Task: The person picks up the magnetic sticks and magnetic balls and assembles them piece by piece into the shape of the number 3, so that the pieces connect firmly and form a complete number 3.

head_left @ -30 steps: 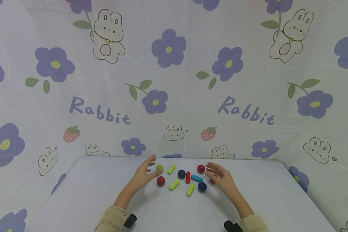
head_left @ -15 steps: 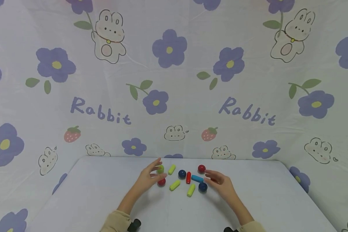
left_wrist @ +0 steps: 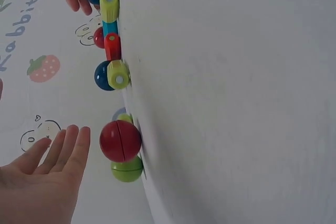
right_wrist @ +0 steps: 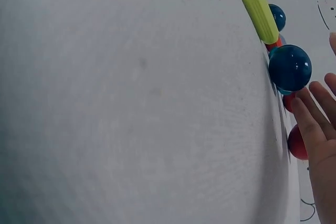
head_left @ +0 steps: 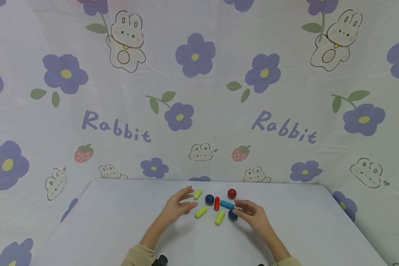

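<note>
My left hand (head_left: pixel 176 206) hovers with loosely spread fingers at the left of a group of small balls and sticks. It hides a red ball (left_wrist: pixel 121 141) and a green ball (left_wrist: pixel 126 169) in the head view; the left wrist view shows both apart from its fingers. On the other side my right hand (head_left: pixel 254 215), fingers relaxed, overlaps a dark blue ball (head_left: pixel 232 215). Another red ball (right_wrist: pixel 297 143) sits behind its fingers in the right wrist view. Between the hands lie a blue stick (head_left: pixel 227 204), a red stick (head_left: pixel 217 203) and a yellow-green stick (head_left: pixel 220 218).
A second dark blue ball (head_left: pixel 209 199) and a red ball (head_left: pixel 232 193) stand toward the back. Two more yellow-green sticks, a rear one (head_left: pixel 197 194) and a nearer one (head_left: pixel 201 212), lie on the white table (head_left: pixel 119 218). A patterned cloth (head_left: pixel 216 92) hangs behind.
My left hand has moved right and slightly nearer, covering the green and red balls. My right hand has shifted slightly nearer, and now overlaps the front blue ball. The balls and sticks stay put.
</note>
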`<state>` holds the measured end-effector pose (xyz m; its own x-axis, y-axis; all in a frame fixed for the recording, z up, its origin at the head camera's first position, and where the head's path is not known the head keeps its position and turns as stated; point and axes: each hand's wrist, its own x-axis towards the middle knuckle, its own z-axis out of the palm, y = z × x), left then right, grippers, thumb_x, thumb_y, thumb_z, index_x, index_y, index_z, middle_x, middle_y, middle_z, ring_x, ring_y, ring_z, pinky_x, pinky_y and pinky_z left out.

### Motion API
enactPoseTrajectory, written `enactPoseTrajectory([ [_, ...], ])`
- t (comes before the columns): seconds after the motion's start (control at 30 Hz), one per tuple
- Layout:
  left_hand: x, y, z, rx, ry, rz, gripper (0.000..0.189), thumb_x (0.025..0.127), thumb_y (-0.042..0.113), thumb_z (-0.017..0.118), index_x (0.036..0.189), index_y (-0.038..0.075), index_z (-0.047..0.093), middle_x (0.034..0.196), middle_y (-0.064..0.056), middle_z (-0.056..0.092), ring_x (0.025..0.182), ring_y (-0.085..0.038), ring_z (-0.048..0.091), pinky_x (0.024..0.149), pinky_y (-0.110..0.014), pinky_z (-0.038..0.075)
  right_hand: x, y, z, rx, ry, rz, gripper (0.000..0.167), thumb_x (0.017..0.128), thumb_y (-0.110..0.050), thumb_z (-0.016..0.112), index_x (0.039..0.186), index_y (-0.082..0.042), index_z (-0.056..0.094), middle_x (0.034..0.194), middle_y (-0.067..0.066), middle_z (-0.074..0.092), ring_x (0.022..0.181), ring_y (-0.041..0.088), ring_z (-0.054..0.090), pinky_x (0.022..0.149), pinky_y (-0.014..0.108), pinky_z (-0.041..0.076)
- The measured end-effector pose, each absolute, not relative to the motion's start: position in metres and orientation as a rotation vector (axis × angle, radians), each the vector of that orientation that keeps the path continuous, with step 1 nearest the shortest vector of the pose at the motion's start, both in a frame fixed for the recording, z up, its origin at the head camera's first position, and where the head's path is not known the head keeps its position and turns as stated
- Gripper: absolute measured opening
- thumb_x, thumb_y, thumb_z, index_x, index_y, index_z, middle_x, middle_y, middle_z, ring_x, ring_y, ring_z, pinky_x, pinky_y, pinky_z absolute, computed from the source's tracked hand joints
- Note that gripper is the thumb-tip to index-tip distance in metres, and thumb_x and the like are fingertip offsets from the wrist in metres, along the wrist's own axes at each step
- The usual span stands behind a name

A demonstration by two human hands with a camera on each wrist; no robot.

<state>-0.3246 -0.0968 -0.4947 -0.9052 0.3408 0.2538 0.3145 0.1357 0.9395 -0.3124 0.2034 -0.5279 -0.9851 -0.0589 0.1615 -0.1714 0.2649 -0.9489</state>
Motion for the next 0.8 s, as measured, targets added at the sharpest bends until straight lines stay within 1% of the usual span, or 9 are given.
enactPoseTrajectory([
  [0.1,-0.323,-0.093,-0.494,0.704,2.367,1.915,0.067,0.079,0.029,0.069,0.135,0.01,0.037,0.13,-0.014,0.043,0.115,-0.033,0.043,0.084,-0.026,0.043,-0.312,0.204,-0.529,0.236,-2.408,1.856,0.041,0.076,-0.024,0.072,0.112,-0.008,0.061,0.111,0.005,0.06,0.104,0.014,0.053,0.085,0.028,0.043],
  [0.17,-0.318,-0.091,-0.488,0.703,2.367,1.906,0.065,0.08,0.027,0.068,0.135,0.009,0.037,0.129,-0.014,0.044,0.116,-0.033,0.042,0.087,-0.027,0.041,-0.312,0.205,-0.53,0.243,-2.401,1.875,0.044,0.074,-0.027,0.073,0.112,-0.007,0.061,0.11,0.006,0.06,0.105,0.015,0.053,0.085,0.026,0.042],
  [0.27,-0.316,-0.087,-0.489,0.697,2.358,1.901,0.066,0.079,0.028,0.068,0.134,0.008,0.038,0.127,-0.014,0.046,0.115,-0.034,0.043,0.086,-0.027,0.042,-0.312,0.206,-0.533,0.242,-2.392,1.903,0.049,0.071,-0.03,0.075,0.112,-0.007,0.061,0.109,0.005,0.061,0.104,0.015,0.053,0.085,0.025,0.042],
  [0.33,-0.315,-0.085,-0.49,0.696,2.343,1.903,0.065,0.079,0.028,0.069,0.134,0.007,0.039,0.126,-0.014,0.047,0.114,-0.035,0.043,0.085,-0.028,0.043,-0.311,0.207,-0.534,0.245,-2.395,1.911,0.048,0.072,-0.03,0.074,0.112,-0.007,0.061,0.109,0.005,0.061,0.104,0.015,0.053,0.085,0.025,0.042],
  [0.47,-0.318,-0.081,-0.498,0.698,2.345,1.891,0.066,0.078,0.033,0.069,0.133,0.01,0.041,0.128,-0.012,0.046,0.114,-0.034,0.044,0.083,-0.026,0.044,-0.31,0.207,-0.536,0.238,-2.396,1.927,0.042,0.075,-0.026,0.073,0.111,-0.008,0.061,0.108,0.004,0.061,0.104,0.014,0.054,0.086,0.026,0.042],
  [0.53,-0.317,-0.079,-0.499,0.701,2.34,1.895,0.064,0.079,0.031,0.069,0.132,0.009,0.041,0.127,-0.012,0.047,0.113,-0.034,0.045,0.082,-0.025,0.044,-0.309,0.206,-0.537,0.237,-2.396,1.927,0.04,0.075,-0.024,0.073,0.11,-0.008,0.062,0.108,0.004,0.061,0.104,0.014,0.054,0.086,0.027,0.042],
  [0.67,-0.311,-0.074,-0.492,0.73,2.331,1.913,0.06,0.081,0.022,0.068,0.13,0.001,0.041,0.124,-0.018,0.048,0.112,-0.036,0.044,0.083,-0.025,0.043,-0.309,0.207,-0.538,0.233,-2.409,1.918,0.038,0.074,-0.024,0.073,0.109,-0.01,0.063,0.107,0.002,0.062,0.103,0.013,0.055,0.085,0.026,0.042],
  [0.77,-0.305,-0.07,-0.484,0.776,2.318,1.926,0.056,0.082,0.013,0.066,0.128,-0.005,0.041,0.121,-0.024,0.048,0.112,-0.039,0.044,0.085,-0.027,0.043,-0.31,0.207,-0.54,0.253,-2.404,1.921,0.038,0.074,-0.023,0.073,0.108,-0.01,0.064,0.106,0.002,0.062,0.102,0.014,0.055,0.084,0.026,0.043],
  [0.8,-0.303,-0.069,-0.482,0.786,2.315,1.927,0.054,0.082,0.011,0.066,0.127,-0.006,0.041,0.12,-0.024,0.048,0.111,-0.04,0.044,0.085,-0.027,0.043,-0.31,0.207,-0.54,0.261,-2.4,1.923,0.038,0.074,-0.022,0.073,0.108,-0.009,0.064,0.106,0.002,0.062,0.102,0.014,0.055,0.084,0.026,0.043],
])
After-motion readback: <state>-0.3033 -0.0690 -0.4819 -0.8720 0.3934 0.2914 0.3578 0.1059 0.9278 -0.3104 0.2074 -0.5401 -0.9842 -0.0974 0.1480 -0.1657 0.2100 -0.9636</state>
